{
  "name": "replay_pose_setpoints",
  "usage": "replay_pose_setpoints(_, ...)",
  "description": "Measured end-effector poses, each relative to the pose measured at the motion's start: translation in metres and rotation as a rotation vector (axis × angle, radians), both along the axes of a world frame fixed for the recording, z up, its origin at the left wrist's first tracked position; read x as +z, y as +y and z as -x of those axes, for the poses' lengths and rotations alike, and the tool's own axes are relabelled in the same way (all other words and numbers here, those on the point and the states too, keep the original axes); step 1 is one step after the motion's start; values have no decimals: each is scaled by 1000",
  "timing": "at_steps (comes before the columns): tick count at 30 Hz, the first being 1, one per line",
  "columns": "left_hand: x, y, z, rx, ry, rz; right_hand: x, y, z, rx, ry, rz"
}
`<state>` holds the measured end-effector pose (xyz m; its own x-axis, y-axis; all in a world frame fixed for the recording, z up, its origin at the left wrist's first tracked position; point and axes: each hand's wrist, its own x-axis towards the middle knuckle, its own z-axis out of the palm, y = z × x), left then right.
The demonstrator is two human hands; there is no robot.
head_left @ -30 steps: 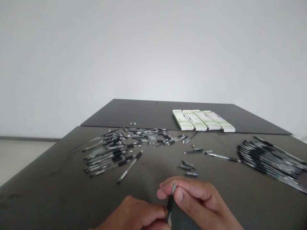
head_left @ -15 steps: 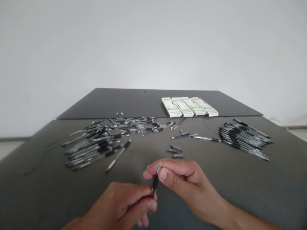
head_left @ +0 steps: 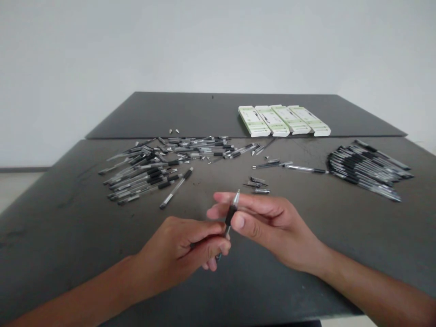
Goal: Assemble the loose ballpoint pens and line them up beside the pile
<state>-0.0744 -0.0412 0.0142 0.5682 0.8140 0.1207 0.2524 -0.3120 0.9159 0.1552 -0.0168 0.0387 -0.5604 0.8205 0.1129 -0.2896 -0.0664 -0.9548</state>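
My left hand [head_left: 190, 247] is closed around the barrel of a pen [head_left: 231, 213] with a black rubber grip and a silver cone tip pointing up and away. Part of the barrel is hidden in the fingers; its dark lower end pokes out below. My right hand [head_left: 272, 227] is at the front of the same pen, thumb against the grip and fingers curled behind the metal tip. Just beyond the hands lie several short clear and dark pen pieces [head_left: 260, 191]. A single capless pen [head_left: 176, 188] rests to the left.
At the left spreads a loose pile of pen barrels [head_left: 143, 179] with small silver tips [head_left: 177, 131] behind it. A fanned stack of pens [head_left: 368, 168] lies at the right, near thin refills [head_left: 265, 166]. Several white-green boxes [head_left: 284, 120] lie on the far dark board.
The view has tilted down, so everything sits higher in the picture. The right fingers have loosened and shifted around the tip, showing more of the silver cone. My left hand keeps its hold.
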Motion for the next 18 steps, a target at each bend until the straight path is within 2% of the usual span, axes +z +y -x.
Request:
replay_pose_setpoints(3,-6,1,3,19,-29,35,-3,1,2,108,-1,-31)
replay_pose_setpoints(7,-14,2,8,85,-31,95,7,12,-8,79,-116,-112)
replay_pose_setpoints(10,-15,1,10,169,41,86,26,20,-34,-105,-160,-210)
replay_pose_setpoints(13,-10,-1,10,238,85,37,47,17,-78,-334,-301,-376)
replay_pose_setpoints(16,-7,-2,9,264,105,-11,58,5,-132,-524,-592,-557)
replay_pose_setpoints(18,-6,-2,9,275,127,-48,56,-5,-168,-551,-854,-643)
